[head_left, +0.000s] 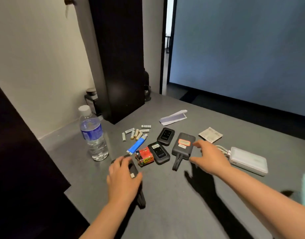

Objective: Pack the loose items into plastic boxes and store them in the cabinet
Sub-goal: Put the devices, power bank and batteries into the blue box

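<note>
While both hands hover low over the grey table [174, 195], I read the scene this way:

Left hand [122, 178]: lower centre of the frame, fingers curled over a black power bank [133, 167] — it grips the device, whose dark strap trails back under the wrist.

Right hand [208, 157]: right of centre, fingers spread and loose, holding nothing; fingertips just beside a second black power bank with an orange sticker [183, 145]. I cannot tell whether they touch it.

Loose items: two small black pocket devices [161, 152] lie between the hands, a red battery pack [145, 156] and a blue tube [137, 144] just left of them, AA batteries [135, 132] scattered above.

White power bank [248, 161]: right side, cables at its left end.

Papers: a folded sheet [173, 117] and a small packet [210, 134] toward the upper right of the pile.

Water bottle [93, 133]: upright, left of the batteries.

Cabinet: a tall black cabinet [120, 57] stands at upper centre — well apart from the items.
</note>
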Demonstrator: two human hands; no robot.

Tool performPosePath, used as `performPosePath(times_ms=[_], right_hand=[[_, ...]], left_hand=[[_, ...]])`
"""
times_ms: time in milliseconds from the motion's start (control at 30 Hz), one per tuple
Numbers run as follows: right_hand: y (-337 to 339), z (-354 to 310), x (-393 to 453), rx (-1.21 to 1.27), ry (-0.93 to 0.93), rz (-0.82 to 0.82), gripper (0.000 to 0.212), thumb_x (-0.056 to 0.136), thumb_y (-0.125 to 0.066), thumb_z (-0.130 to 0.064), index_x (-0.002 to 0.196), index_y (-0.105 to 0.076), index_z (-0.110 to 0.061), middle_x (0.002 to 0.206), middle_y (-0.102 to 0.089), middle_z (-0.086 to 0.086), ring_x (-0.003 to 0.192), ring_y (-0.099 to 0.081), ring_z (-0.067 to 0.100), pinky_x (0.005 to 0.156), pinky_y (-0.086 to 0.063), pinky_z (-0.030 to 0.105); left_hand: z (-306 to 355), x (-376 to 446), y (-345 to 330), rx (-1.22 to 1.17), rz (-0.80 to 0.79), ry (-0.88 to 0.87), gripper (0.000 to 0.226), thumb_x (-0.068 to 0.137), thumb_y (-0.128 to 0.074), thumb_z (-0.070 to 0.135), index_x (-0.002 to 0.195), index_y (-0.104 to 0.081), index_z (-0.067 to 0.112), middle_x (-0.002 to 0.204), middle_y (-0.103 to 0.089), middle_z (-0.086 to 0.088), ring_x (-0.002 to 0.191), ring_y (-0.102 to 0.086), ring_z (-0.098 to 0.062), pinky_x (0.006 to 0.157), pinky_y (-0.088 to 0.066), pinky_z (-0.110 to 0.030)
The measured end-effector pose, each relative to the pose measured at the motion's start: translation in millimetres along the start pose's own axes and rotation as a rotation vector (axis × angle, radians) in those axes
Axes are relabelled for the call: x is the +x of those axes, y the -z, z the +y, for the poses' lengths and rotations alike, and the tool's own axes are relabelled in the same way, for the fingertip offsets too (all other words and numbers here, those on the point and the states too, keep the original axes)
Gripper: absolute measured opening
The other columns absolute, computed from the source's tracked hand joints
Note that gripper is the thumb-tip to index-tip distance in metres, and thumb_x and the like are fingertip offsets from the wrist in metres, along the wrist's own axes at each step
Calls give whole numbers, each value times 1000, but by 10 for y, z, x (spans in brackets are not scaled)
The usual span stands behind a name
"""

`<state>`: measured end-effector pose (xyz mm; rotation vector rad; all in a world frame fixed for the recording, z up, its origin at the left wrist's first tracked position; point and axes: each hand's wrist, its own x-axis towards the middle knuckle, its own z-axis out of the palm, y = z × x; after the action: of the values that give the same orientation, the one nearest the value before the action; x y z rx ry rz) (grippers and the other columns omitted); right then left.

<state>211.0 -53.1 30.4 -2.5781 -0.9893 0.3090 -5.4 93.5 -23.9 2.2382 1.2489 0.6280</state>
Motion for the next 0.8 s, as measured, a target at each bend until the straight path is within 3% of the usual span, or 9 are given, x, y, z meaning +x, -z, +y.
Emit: performPosePath(times_ms=[133,233,333,467,633,800], right_hand=[[-372,-273,565,183,-244,32,69,81,-68,-37,137,-39,-10,137,-46,14,123,-46,33,96,-41,37],[-594,-379,809,181,-412,67,77,83,-66,-42,140,-29,-7,143,-33,18,129,-33,36,102,-34,40],[-720,-400,938,151,-499,134,83,79,-69,-48,139,-28,-8,140,-33,17,129,-30,35,100,-37,43],[-804,-375,965,20,-460,147,76,79,-68,-46,135,-31,-10,135,-38,16,126,-32,33,93,-39,41],[-777,-332,921,-53,-383,129,64,76,-70,-38,125,-38,-14,124,-43,16,119,-35,33,77,-40,37],[-659,-217,695,57,-366,138,70,70,-74,-40,125,-39,-16,123,-43,14,119,-35,31,84,-43,40]], left_hand=[[-327,210,-73,34,-129,104,81,75,-68,50,143,-32,26,153,-18,-8,138,-16,-29,108,-27,-46],[-390,280,-142,-22,-157,136,92,70,-69,56,144,-26,25,153,-16,-9,138,-15,-31,109,-25,-47],[-381,334,-187,-13,-174,123,105,61,-73,60,145,-22,23,151,-15,-8,137,-13,-29,111,-23,-45],[-426,372,-190,-68,-254,37,104,57,-73,42,145,-21,25,150,-12,-5,133,-15,-26,108,-26,-43],[-470,360,-157,-5,-238,-27,99,59,-73,45,144,-22,32,142,-21,-3,126,-22,-24,104,-31,-40],[-488,386,-138,16,-243,-36,96,55,-75,41,140,-30,34,134,-34,-5,120,-29,-25,97,-37,-42]])
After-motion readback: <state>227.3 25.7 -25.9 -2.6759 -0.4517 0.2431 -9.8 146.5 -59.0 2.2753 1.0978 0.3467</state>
